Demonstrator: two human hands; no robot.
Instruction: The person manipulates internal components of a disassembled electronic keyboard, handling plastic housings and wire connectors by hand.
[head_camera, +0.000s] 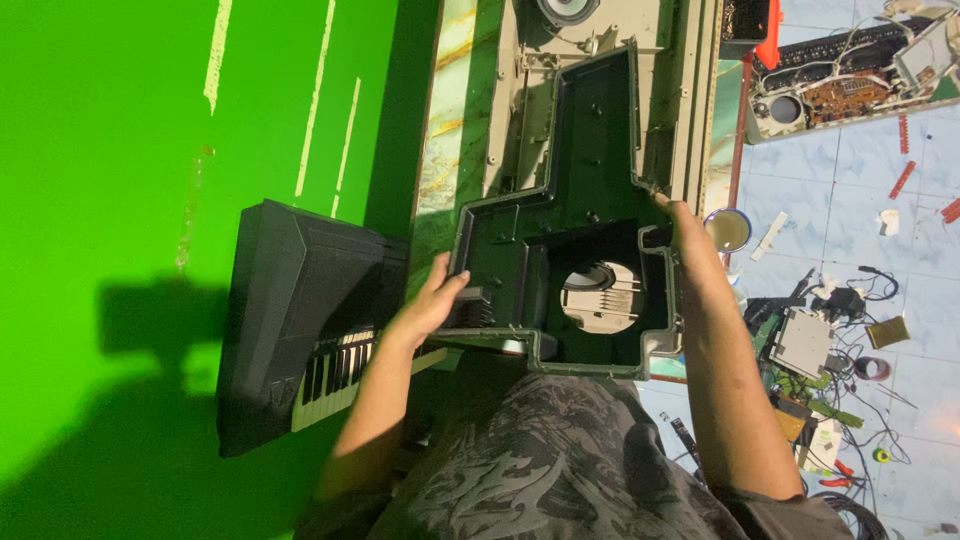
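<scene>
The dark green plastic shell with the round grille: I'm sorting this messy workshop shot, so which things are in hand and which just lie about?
In hand:
dark green plastic shell
left hand on its edge
right hand on its other edge

Lying about:
black keyboard
beige casing beneath
opened circuit-board unit
small round tin
tangled cables

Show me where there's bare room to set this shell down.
Bare tiles lie between the small round tin and the circuit-board chassis. The floor right of the right hand is crowded with cables and parts. The left hand side holds a keyboard.
</scene>
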